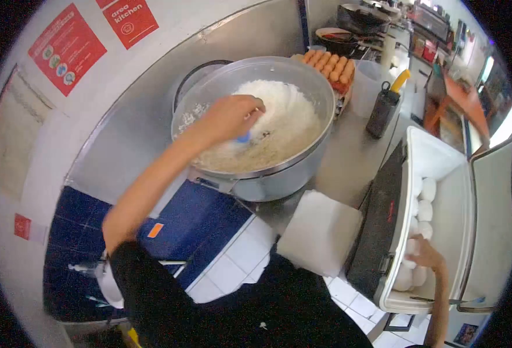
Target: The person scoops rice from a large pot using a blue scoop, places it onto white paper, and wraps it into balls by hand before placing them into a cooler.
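Note:
My left hand (238, 116) is over a large metal pot (282, 180) of white rice (285, 110), fingers curled. A blue object (243, 138) shows just under that hand; its kind is mostly hidden. At right, my right hand (425, 255) reaches into an open white cooler box (453, 209), its fingers closed around a white rounded bundle (411, 248). More white rounded bundles (425, 210) lie along the cooler's near side. A stack of white paper sheets (320, 232) lies between pot and cooler.
Behind the pot, rows of brown rolled food (331, 66) sit on a tray. A black holder (382, 113) with a yellow-handled tool (401, 80) and a clear plastic container (367, 87) stand on the steel counter (349, 156). The cooler's lid (493, 232) is open at right.

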`<move>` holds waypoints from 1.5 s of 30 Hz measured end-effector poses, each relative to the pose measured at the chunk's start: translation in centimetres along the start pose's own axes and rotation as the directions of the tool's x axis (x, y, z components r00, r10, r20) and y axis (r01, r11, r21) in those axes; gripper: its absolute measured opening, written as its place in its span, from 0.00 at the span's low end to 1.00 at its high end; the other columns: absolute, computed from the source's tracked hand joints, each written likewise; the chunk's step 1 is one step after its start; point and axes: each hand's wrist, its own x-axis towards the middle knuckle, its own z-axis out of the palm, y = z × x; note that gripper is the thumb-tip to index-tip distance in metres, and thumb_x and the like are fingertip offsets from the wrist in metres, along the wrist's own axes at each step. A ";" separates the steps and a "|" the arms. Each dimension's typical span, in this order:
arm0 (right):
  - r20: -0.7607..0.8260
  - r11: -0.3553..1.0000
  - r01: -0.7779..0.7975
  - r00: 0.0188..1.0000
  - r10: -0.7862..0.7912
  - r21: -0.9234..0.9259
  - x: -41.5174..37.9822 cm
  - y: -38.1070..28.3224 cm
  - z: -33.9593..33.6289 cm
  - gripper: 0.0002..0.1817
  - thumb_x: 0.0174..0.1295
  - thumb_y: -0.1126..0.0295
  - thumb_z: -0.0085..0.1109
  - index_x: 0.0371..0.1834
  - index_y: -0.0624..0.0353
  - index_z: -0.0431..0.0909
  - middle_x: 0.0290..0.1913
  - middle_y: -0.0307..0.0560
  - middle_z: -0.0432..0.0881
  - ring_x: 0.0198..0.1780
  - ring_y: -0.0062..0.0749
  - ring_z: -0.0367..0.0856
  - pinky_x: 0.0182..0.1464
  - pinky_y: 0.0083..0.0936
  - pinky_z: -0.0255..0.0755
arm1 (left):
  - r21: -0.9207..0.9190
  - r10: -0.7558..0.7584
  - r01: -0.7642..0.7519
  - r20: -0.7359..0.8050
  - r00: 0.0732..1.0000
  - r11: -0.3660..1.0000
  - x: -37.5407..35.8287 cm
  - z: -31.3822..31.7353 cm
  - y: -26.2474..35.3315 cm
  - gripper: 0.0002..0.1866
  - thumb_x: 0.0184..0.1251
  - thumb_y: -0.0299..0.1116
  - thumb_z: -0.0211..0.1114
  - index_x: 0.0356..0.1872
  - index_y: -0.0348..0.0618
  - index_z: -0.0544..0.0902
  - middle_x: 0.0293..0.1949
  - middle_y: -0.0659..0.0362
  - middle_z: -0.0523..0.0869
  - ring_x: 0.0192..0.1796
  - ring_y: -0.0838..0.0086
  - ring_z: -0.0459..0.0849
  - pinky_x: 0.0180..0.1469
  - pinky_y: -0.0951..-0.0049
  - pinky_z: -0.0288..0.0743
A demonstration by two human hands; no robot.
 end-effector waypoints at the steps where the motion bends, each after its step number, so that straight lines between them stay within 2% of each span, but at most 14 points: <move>1: -0.010 1.000 -0.020 1.000 0.020 -0.001 -0.6 -0.5 -0.4 0.43 0.52 0.54 0.70 0.67 0.65 0.61 0.64 0.65 0.66 0.68 0.53 0.63 0.70 0.42 0.59 | 0.090 0.007 -0.015 0.093 0.996 0.996 1.6 2.4 -3.5 0.08 0.62 0.32 0.61 0.38 0.43 0.85 0.36 0.48 0.87 0.43 0.53 0.85 0.44 0.59 0.78; 7: -0.236 0.994 -0.073 0.971 0.051 -0.085 -2.2 -2.8 1.8 0.47 0.48 0.53 0.74 0.69 0.60 0.61 0.66 0.61 0.68 0.67 0.53 0.66 0.67 0.42 0.64 | 0.496 -0.314 -0.171 0.743 0.591 0.851 6.0 13.3 -21.1 0.12 0.51 0.36 0.67 0.36 0.42 0.86 0.35 0.46 0.86 0.42 0.57 0.86 0.41 0.56 0.78; 11: -0.674 0.952 -0.119 0.681 0.285 0.283 -7.6 -4.7 3.9 0.39 0.56 0.62 0.69 0.71 0.55 0.62 0.66 0.53 0.70 0.66 0.44 0.68 0.66 0.40 0.65 | 0.435 -0.140 -0.391 0.793 0.593 0.811 2.5 14.3 -22.6 0.25 0.42 0.44 0.75 0.46 0.51 0.85 0.57 0.51 0.77 0.62 0.52 0.74 0.56 0.49 0.73; 13: -0.742 0.889 -0.086 0.518 0.425 0.449 -10.7 -6.0 6.2 0.32 0.64 0.60 0.62 0.70 0.56 0.65 0.63 0.49 0.72 0.63 0.38 0.71 0.62 0.36 0.68 | 0.404 0.207 -0.578 0.664 0.718 0.710 0.7 14.7 -23.2 0.29 0.40 0.45 0.76 0.50 0.52 0.84 0.55 0.51 0.78 0.61 0.53 0.74 0.61 0.47 0.68; 18: -0.847 0.899 -0.095 0.305 0.435 0.428 -14.1 -1.9 14.4 0.22 0.72 0.62 0.51 0.65 0.60 0.70 0.55 0.45 0.77 0.58 0.31 0.73 0.58 0.28 0.67 | 0.118 0.321 -0.534 0.685 0.654 0.837 0.6 12.7 -16.7 0.31 0.50 0.40 0.72 0.59 0.49 0.74 0.52 0.42 0.79 0.56 0.52 0.79 0.56 0.48 0.72; 20: -0.882 0.895 -0.168 0.170 0.440 0.414 -11.7 -7.8 13.8 0.20 0.73 0.60 0.51 0.60 0.63 0.74 0.51 0.47 0.79 0.54 0.28 0.74 0.56 0.25 0.67 | 0.003 0.141 -0.222 0.765 0.628 0.975 3.3 10.8 -13.9 0.29 0.59 0.36 0.65 0.62 0.48 0.67 0.44 0.40 0.82 0.47 0.50 0.84 0.47 0.46 0.76; 24: -0.751 0.762 -0.162 0.132 0.647 0.627 -10.8 -9.7 12.8 0.17 0.72 0.62 0.52 0.53 0.66 0.76 0.45 0.47 0.80 0.44 0.29 0.75 0.49 0.27 0.69 | -0.079 0.106 -0.073 0.604 0.790 0.994 7.1 9.3 -16.5 0.28 0.65 0.34 0.60 0.66 0.47 0.63 0.40 0.40 0.84 0.42 0.47 0.85 0.42 0.43 0.76; 30: -0.813 0.809 -0.101 0.010 0.582 0.579 -9.8 -10.4 13.3 0.15 0.72 0.63 0.51 0.48 0.65 0.78 0.39 0.46 0.82 0.40 0.28 0.77 0.44 0.25 0.72 | -0.117 0.312 -0.295 0.186 0.932 0.948 10.9 14.4 -22.3 0.29 0.72 0.35 0.52 0.72 0.52 0.56 0.45 0.43 0.84 0.48 0.45 0.83 0.51 0.47 0.77; 32: -0.788 0.788 -0.363 0.192 0.585 0.497 -10.6 -14.4 10.9 0.14 0.72 0.64 0.51 0.47 0.64 0.79 0.39 0.47 0.83 0.39 0.28 0.78 0.43 0.25 0.72 | -0.374 0.166 -0.028 0.341 0.925 0.927 11.4 17.8 -20.1 0.25 0.74 0.37 0.50 0.71 0.54 0.60 0.46 0.44 0.84 0.48 0.44 0.83 0.53 0.47 0.76; 38: -0.758 0.740 -0.377 0.133 0.638 0.557 -11.0 -11.4 11.7 0.14 0.72 0.62 0.51 0.46 0.63 0.79 0.34 0.44 0.82 0.37 0.27 0.78 0.41 0.27 0.72 | -0.334 0.015 0.082 0.278 0.960 0.939 13.4 19.4 -19.1 0.19 0.75 0.39 0.47 0.61 0.43 0.70 0.37 0.36 0.84 0.43 0.41 0.83 0.49 0.47 0.75; 40: -0.708 0.686 -0.358 0.090 0.700 0.633 -9.9 -14.7 10.5 0.14 0.72 0.62 0.51 0.46 0.63 0.79 0.35 0.45 0.82 0.38 0.29 0.78 0.43 0.27 0.72 | -0.233 -0.150 0.126 -0.088 0.985 0.964 13.6 20.4 -23.0 0.17 0.76 0.37 0.47 0.61 0.46 0.72 0.36 0.43 0.86 0.35 0.37 0.83 0.41 0.46 0.77; 41: -0.724 0.711 -0.302 0.091 0.684 0.635 -10.6 -12.4 11.5 0.14 0.72 0.62 0.51 0.47 0.62 0.79 0.37 0.46 0.82 0.40 0.29 0.78 0.44 0.28 0.72 | -0.197 -0.139 0.120 -0.089 0.986 0.973 14.0 18.2 -22.3 0.17 0.76 0.37 0.47 0.61 0.46 0.72 0.36 0.43 0.86 0.35 0.37 0.83 0.41 0.46 0.77; 43: -0.692 0.697 -0.263 0.130 0.710 0.667 -11.6 -10.3 12.8 0.15 0.73 0.61 0.51 0.47 0.63 0.78 0.40 0.46 0.81 0.44 0.30 0.78 0.50 0.28 0.71 | -0.353 -0.575 0.685 0.374 0.727 0.637 14.1 14.4 -20.3 0.14 0.75 0.35 0.45 0.53 0.42 0.75 0.38 0.38 0.84 0.43 0.42 0.83 0.45 0.48 0.76; 45: -0.666 0.667 -0.228 0.092 0.740 0.709 -10.8 -12.0 12.6 0.15 0.73 0.61 0.51 0.46 0.64 0.78 0.41 0.46 0.80 0.45 0.31 0.77 0.51 0.28 0.70 | -0.345 -0.525 0.566 0.214 0.824 0.749 14.0 19.1 -22.4 0.13 0.74 0.33 0.46 0.53 0.43 0.75 0.39 0.39 0.84 0.43 0.42 0.83 0.44 0.49 0.76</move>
